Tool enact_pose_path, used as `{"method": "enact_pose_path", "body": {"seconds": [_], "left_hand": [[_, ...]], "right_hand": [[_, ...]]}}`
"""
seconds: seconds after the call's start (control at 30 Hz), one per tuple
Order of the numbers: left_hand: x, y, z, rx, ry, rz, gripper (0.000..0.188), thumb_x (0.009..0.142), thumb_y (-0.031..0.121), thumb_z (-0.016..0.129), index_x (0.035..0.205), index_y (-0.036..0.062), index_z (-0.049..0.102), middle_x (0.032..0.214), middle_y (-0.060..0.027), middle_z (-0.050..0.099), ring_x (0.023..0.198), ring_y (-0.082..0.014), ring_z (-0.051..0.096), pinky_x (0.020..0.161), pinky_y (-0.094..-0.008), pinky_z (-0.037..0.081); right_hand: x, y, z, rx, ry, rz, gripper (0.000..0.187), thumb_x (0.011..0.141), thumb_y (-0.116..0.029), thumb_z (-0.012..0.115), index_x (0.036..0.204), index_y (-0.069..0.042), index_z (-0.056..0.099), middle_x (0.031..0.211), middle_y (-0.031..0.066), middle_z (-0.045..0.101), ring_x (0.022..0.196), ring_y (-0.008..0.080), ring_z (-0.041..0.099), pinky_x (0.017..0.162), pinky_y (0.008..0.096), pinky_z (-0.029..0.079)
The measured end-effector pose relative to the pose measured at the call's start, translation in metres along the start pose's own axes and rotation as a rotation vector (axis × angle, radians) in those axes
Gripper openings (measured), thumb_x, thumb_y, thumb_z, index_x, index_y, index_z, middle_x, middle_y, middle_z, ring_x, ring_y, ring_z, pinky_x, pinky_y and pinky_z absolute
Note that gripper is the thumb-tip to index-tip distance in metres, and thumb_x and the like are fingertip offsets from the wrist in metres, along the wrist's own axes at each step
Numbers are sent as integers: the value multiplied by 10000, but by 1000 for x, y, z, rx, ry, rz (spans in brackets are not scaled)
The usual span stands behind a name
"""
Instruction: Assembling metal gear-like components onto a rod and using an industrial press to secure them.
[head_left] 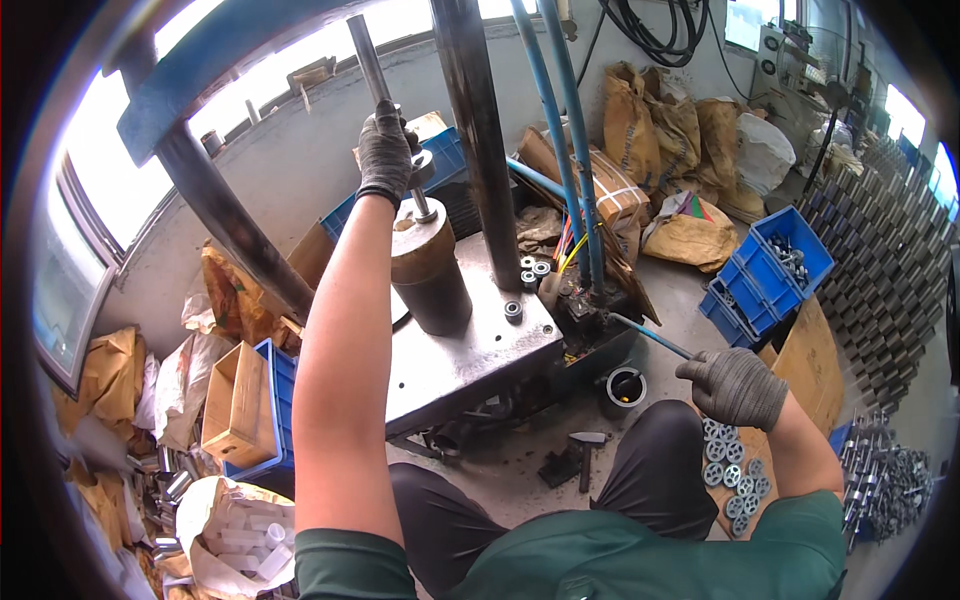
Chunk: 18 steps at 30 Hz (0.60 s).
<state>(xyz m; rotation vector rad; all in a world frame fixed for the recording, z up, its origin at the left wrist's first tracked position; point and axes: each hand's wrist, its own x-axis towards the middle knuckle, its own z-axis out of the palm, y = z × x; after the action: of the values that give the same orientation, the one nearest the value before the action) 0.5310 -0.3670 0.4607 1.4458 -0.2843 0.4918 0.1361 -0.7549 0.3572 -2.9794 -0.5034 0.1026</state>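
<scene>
My left hand [387, 150], in a grey glove, is closed round an upright metal rod [368, 58]. A thick ring [422, 168] sits on the rod beside my fingers. The rod's lower end meets the top of a dark, brown-topped metal cylinder [432, 285], which stands on the steel table [480, 350] of a press. At the right, my gloved right hand [740, 388] grips the end of a blue lever [650, 334] that runs to the press's base. Several small bearing-like rings [513, 312] lie on the table near its right column.
A dark press column [475, 120] rises behind the cylinder. Blue crates [768, 265] of metal parts stand at right, with spoked wheels [733, 474] on a board below. A hammer [587, 460] and a round container [626, 387] are on the floor. A wooden box [238, 405] stands at left.
</scene>
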Motion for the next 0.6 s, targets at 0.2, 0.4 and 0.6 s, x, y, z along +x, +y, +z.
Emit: {"method": "enact_pose_path", "body": {"seconds": [0.2, 0.4, 0.6], "left_hand": [[-3, 0, 1, -30, 45, -36, 562, 1038, 614, 512, 977, 60, 586, 685, -26, 548, 570, -157, 566, 553, -338, 532], [-14, 10, 4, -44, 72, -152, 512, 1008, 630, 560, 999, 119, 590, 701, -9, 558, 606, -164, 588, 451, -405, 556], [-15, 14, 4, -51, 61, -140, 486, 1002, 624, 571, 984, 139, 582, 706, -8, 559, 634, -171, 606, 453, -416, 565]], "right_hand": [[-32, -1, 38, 60, -254, 33, 270, 887, -254, 609, 1024, -50, 721, 946, 180, 718, 890, 399, 701, 805, 510, 554], [-30, 1, 35, 114, -293, 74, 295, 896, -271, 599, 1029, -36, 715, 965, 196, 726, 916, 411, 701, 836, 530, 549], [-25, 1, 18, 227, -103, 70, 414, 905, -284, 594, 1219, -41, 709, 1104, 211, 729, 1028, 398, 701, 925, 497, 550]]}}
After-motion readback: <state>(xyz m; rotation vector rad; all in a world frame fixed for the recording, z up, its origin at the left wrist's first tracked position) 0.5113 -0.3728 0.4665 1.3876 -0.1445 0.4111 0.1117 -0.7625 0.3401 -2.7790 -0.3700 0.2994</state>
